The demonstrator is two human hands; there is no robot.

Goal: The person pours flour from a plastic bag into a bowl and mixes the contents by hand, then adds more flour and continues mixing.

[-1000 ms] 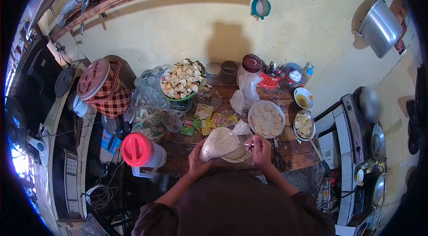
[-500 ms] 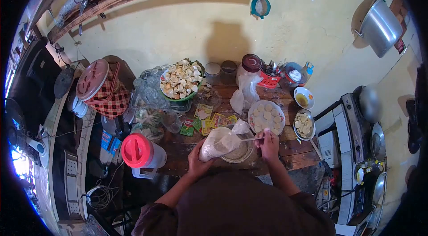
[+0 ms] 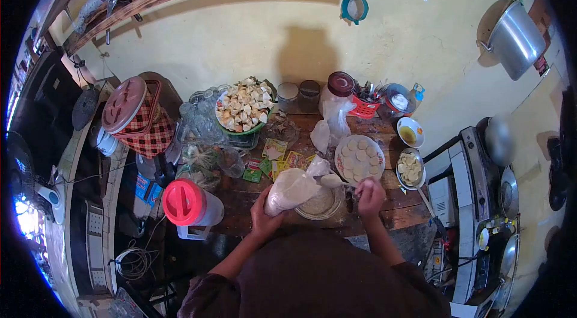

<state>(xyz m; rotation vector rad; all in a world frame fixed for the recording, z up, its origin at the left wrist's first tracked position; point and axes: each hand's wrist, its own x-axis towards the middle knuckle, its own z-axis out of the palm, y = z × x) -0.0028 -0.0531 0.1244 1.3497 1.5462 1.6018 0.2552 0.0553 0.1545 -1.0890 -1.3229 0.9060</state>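
My left hand (image 3: pixel 264 217) is wrapped round a clear plastic bag of pale powder (image 3: pixel 291 190), its open mouth tilted to the right. In my right hand (image 3: pixel 369 196) is the handle of a spoon (image 3: pixel 330 181), whose bowl holds some powder just outside the bag's mouth. Below the spoon stands a round bowl (image 3: pixel 321 205) with pale grainy powder inside. Behind my right hand, a plate (image 3: pixel 347 162) carries several flat round dough pieces. Seasoning packets (image 3: pixel 294 162) lie behind the bag.
A red-lidded pitcher (image 3: pixel 185 204) stands at the left. At the back are a bowl heaped with pale chunks (image 3: pixel 246 104) and a dark-lidded jar (image 3: pixel 340 85). To the right are a bowl of slices (image 3: pixel 410 169), a small bowl of yellow liquid (image 3: pixel 408 134) and a stove (image 3: pixel 475 198).
The spoon has come out of the bag and moved right, over the bowl. My right hand has shifted slightly right; the bag sits slightly further left and more upright.
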